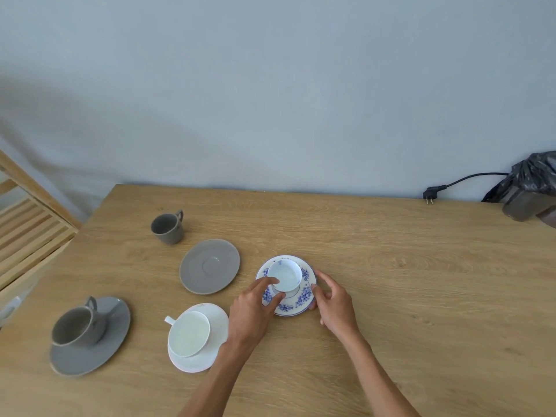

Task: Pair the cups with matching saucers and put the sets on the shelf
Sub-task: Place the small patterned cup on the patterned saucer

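A white cup with blue print (285,276) stands on a blue-flowered saucer (304,296) at the table's middle. My left hand (254,314) grips the cup's near side with thumb and forefinger. My right hand (332,302) holds the saucer's right rim. A plain white cup (188,334) sits on a white saucer (221,323) to the left. A grey cup (78,326) rests on a grey saucer (99,353) at the near left. A small grey cup (167,227) stands alone beside a bare grey saucer (209,266).
A slatted wooden shelf (28,233) stands at the table's left edge. A black plug and cable (430,194) lie at the back right, next to an appliance under a black bag (529,188). The wall runs along the far edge.
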Motion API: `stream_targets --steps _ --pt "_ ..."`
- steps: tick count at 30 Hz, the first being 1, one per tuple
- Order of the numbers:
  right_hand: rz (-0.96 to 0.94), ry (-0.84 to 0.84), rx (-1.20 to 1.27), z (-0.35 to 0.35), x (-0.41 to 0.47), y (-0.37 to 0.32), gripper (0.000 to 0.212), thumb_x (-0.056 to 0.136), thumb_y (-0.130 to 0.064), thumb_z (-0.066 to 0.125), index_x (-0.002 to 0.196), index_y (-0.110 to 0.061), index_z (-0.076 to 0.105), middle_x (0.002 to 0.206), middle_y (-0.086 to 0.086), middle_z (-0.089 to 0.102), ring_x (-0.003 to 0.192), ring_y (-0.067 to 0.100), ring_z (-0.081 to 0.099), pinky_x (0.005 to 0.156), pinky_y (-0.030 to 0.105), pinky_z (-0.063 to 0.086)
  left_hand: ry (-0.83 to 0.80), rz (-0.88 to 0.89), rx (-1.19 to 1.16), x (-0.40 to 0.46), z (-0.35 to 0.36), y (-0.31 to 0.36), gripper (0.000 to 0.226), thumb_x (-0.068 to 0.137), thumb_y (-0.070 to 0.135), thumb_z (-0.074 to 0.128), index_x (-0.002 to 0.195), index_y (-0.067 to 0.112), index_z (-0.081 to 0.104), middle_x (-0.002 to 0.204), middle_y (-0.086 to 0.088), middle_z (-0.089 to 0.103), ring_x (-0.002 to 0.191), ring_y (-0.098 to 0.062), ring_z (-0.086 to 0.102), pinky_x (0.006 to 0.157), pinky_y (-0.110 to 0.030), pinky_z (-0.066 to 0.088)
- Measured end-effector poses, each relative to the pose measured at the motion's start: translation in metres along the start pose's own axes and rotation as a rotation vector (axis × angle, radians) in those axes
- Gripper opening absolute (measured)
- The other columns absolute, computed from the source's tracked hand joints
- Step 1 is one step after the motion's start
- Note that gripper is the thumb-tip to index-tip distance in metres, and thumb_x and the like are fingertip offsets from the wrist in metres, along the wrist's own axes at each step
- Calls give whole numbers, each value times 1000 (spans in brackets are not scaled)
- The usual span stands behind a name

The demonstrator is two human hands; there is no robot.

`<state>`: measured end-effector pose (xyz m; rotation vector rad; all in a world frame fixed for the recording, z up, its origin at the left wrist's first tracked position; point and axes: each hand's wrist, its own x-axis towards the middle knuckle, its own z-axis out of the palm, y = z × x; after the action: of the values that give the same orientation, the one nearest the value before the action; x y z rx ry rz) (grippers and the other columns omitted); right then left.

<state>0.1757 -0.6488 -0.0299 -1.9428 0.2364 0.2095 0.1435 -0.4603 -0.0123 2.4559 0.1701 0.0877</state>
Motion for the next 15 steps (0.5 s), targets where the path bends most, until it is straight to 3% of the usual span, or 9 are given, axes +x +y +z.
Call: stream_targets --steps 3,7,10,12,15 --pt "-3 37 4 -2 0 3 33 102 -26 55 130 -43 55 62 9 70 34 13 49 37 23 43 -33 -6 41 -1 -11 4 42 86 49 65 125 40 51 122 17 65 93 -15 66 68 -30 48" --pt "-84 270 -106 -5 -8 -6 28 100 -22 53 124 -29 67 51 8 53 47 19 52 58 37 48 26 5 11 1 -41 6 43 87 48 63 125 43 45 114 17 67 95 -16 65 71 -32 51" --pt "-230 383 -87 0 -25 -34 22 99 -17 56 111 -28 71 46 -7 41 45 13 41 52 26 38 122 13 -13 9 -75 2 42 90 46 62 128 36 48 120 16 65 96 -13 65 73 -31 51" --pt "-318 303 -87 15 -36 -56 23 99 -16 56 106 -32 70 47 -9 40 44 12 36 49 24 33 172 -1 -11 20 -97 -10 39 92 44 60 128 35 49 122 15 65 92 -16 67 73 -32 50" --pt "-345 61 -109 52 -43 -82 22 101 -27 53 112 -42 65 57 -9 57 47 13 51 54 31 47 234 -39 6 37 -128 -40 40 92 48 57 129 38 45 125 12 65 81 -20 70 72 -36 54"
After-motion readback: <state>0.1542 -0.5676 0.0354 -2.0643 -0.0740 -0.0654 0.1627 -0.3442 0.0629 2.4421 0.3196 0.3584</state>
